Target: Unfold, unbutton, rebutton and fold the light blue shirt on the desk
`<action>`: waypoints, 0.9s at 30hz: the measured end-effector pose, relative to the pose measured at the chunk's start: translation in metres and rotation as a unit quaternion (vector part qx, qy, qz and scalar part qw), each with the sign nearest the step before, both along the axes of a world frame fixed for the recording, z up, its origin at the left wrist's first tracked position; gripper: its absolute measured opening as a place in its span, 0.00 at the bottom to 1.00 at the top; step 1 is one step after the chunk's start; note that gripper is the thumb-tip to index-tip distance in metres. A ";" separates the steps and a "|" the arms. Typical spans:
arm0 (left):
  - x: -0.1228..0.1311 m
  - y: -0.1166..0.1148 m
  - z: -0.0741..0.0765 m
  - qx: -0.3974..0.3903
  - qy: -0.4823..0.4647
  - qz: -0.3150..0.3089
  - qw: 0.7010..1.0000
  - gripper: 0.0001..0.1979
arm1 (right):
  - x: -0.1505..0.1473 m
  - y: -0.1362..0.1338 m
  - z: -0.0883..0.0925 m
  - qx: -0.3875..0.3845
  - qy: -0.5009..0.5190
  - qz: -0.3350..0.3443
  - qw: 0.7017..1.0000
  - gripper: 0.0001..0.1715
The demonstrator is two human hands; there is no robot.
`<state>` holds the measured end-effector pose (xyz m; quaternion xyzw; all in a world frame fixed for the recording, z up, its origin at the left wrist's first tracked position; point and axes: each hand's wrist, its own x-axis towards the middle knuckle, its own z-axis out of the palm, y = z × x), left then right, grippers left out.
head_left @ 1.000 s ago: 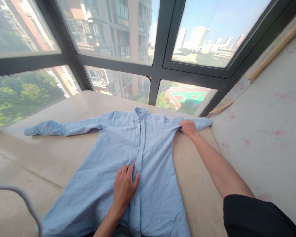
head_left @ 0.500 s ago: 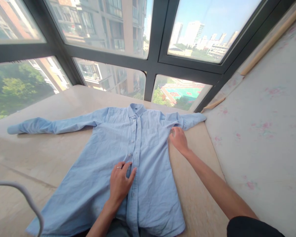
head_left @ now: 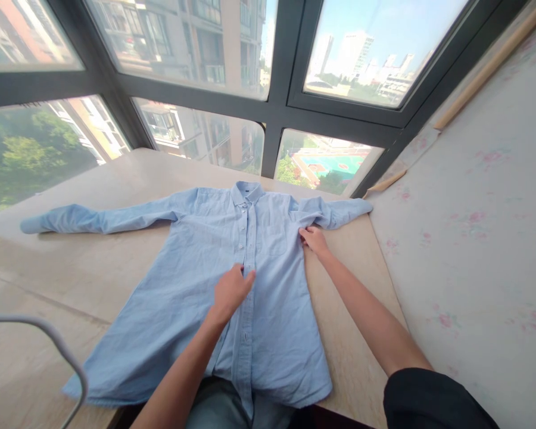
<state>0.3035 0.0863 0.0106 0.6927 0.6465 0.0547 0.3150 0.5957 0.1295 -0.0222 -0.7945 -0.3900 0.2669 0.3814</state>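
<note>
A light blue long-sleeved shirt [head_left: 268, 298] lies spread front side up, collar toward the window and both sleeves stretched out sideways. Its front placket is unfastened at least in part, with small buttons along one edge. My left hand [head_left: 233, 290] is at the middle of the placket, fingers curled at its edge and thumb on top; the fingertips are partly hidden. At the shirt's side seam just below the armpit, my right hand [head_left: 315, 239] pinches the cloth between thumb and fingers.
The shirt rests on a beige stone-like ledge [head_left: 40, 271] below dark-framed windows [head_left: 196, 104]. Flower-patterned wallpaper [head_left: 469, 256] bounds the right side. A grey cable or tube [head_left: 56, 339] curves in at the lower left. My legs [head_left: 218, 405] are at the near edge.
My left hand has moved up the placket, away from me, and its fingers have curled in. My right hand has shifted slightly left and closed on the shirt's side.
</note>
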 end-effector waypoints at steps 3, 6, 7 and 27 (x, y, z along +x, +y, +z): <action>0.008 0.014 -0.006 -0.029 -0.085 0.030 0.996 0.18 | 0.004 0.009 0.000 0.036 0.071 -0.021 0.997 0.15; 0.008 0.018 -0.014 -0.036 -0.136 0.062 0.988 0.13 | 0.008 0.017 -0.001 0.067 0.120 -0.054 0.989 0.13; 0.007 0.018 -0.016 -0.043 -0.151 0.073 0.985 0.12 | 0.009 0.019 -0.002 0.073 0.133 -0.065 0.986 0.13; 0.000 0.015 -0.025 -0.040 -0.219 0.111 0.969 0.10 | 0.014 -0.007 0.016 -0.078 0.247 -0.025 0.966 0.10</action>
